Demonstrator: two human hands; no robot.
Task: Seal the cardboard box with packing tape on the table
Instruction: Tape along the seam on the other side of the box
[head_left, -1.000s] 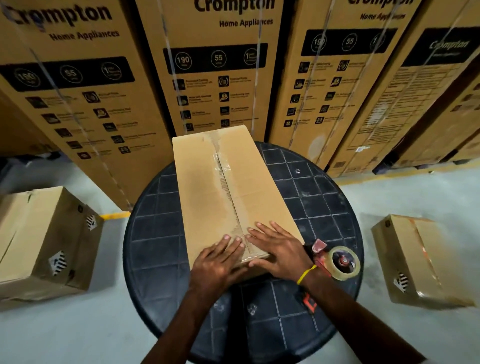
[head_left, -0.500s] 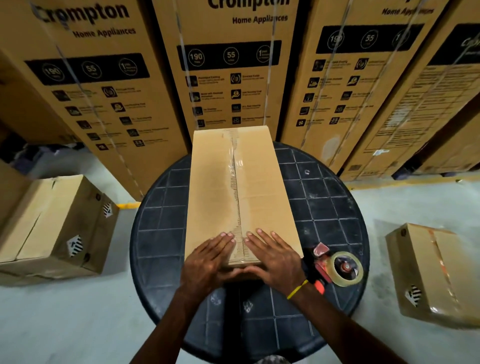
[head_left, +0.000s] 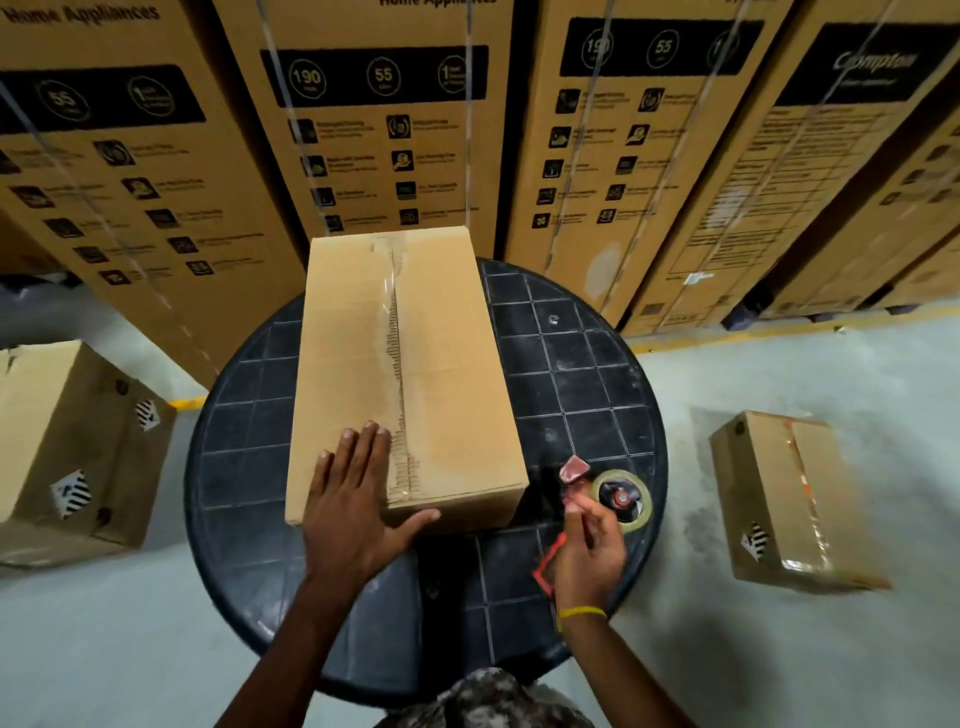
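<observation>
A long brown cardboard box lies on the round black table, with a strip of clear tape running along its top seam. My left hand rests flat on the box's near left corner, fingers spread and thumb over the front edge. To the right of the box a red tape dispenser with a roll of clear tape lies on the table. My right hand is curled over its red handle, which sticks out from under the palm.
Tall printed appliance cartons stand close behind the table. A brown box sits on the floor at the left, and a taped one at the right. A yellow line marks the grey floor.
Both hands were pressing the tape down at the box's near end. My right hand has left the box for the tape dispenser; my left hand has shifted left and stays flat.
</observation>
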